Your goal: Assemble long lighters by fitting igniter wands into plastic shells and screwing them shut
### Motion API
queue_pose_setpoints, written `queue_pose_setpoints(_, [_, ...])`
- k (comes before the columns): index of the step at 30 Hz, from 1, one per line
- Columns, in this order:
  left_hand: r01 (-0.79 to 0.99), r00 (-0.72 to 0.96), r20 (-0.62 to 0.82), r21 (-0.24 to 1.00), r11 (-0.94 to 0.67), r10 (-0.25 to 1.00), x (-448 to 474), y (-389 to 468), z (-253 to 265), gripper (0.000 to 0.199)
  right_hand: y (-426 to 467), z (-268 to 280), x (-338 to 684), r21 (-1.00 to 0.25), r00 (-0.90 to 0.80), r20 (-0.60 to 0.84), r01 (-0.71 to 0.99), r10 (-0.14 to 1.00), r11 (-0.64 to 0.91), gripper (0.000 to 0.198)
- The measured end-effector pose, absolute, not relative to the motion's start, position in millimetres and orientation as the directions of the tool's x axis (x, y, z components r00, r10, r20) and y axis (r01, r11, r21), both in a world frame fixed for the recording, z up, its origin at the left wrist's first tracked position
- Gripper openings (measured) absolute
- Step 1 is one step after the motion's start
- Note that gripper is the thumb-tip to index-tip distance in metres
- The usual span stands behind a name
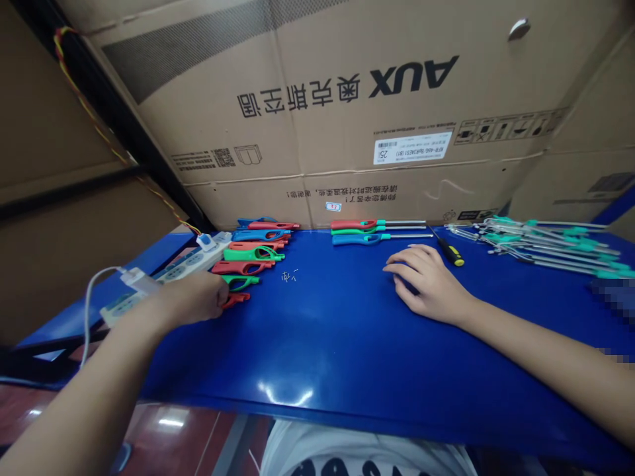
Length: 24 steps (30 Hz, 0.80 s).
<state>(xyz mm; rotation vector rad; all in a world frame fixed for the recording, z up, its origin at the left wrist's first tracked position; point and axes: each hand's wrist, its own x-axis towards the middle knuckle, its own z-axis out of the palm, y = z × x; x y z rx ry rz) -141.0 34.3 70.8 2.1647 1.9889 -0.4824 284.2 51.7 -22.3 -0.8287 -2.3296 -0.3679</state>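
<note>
My left hand (196,299) reaches to the left side of the blue table (322,344) and closes on the nearest red plastic handle shell (237,299) at the front of a row of red, green and blue handle shells (253,253). My right hand (426,281) rests flat on the table, fingers apart, holding nothing. A small black and yellow screwdriver (450,252) lies just beyond its fingers. Three assembled long lighters (377,231) in red, green and blue lie side by side at the back middle.
A white power strip (171,274) with plugs and a white cable lies at the table's left edge. A pile of metal rods with teal tips (550,246) covers the back right. Large cardboard boxes (347,112) wall the back.
</note>
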Motion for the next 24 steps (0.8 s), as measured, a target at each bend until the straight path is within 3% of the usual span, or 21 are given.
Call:
queue_pose_setpoints(5, [0.979,0.177,-0.339,-0.037,-0.201,0.924,-123.8,22.4,82.3,0.006,50.5,-21.5,283.2,0.060,-0.608,0.650,0.639,0.456,0.767,0.026])
queue_pose_setpoints(8, [0.881,0.473,-0.324,0.160,-0.446,0.819,-88.0,2.1,93.8,0.016,45.0,-19.1,280.3,0.030,-0.598,0.666,0.618,0.445,0.786,0.024])
queue_pose_setpoints(12, [0.672,0.703,-0.109,0.428,-0.605,0.703,-17.3,-22.3,77.6,0.011,35.8,-15.5,278.0,-0.204,-0.615,0.610,0.487,0.499,0.849,0.027])
queue_pose_setpoints(15, [0.558,0.779,0.065,0.380,-0.738,0.623,32.0,-20.7,42.4,0.011,35.0,-14.6,281.7,-0.314,-0.612,0.600,0.411,0.514,0.856,0.032])
queue_pose_setpoints(18, [0.470,0.826,0.175,0.309,-0.826,0.536,67.4,-0.5,9.3,0.013,39.3,-14.5,287.9,-0.320,-0.609,0.605,0.404,0.513,0.857,0.033])
queue_pose_setpoints(21, [0.508,0.745,0.246,0.394,-0.766,0.621,90.0,25.6,-8.2,0.014,43.8,-15.0,291.8,-0.281,-0.651,0.575,0.413,0.496,0.866,0.027])
queue_pose_setpoints(24, [0.528,0.723,0.266,0.384,-0.758,0.638,100.6,44.1,-11.6,0.019,47.1,-16.3,292.9,-0.275,-0.659,0.554,0.432,0.509,0.859,0.033])
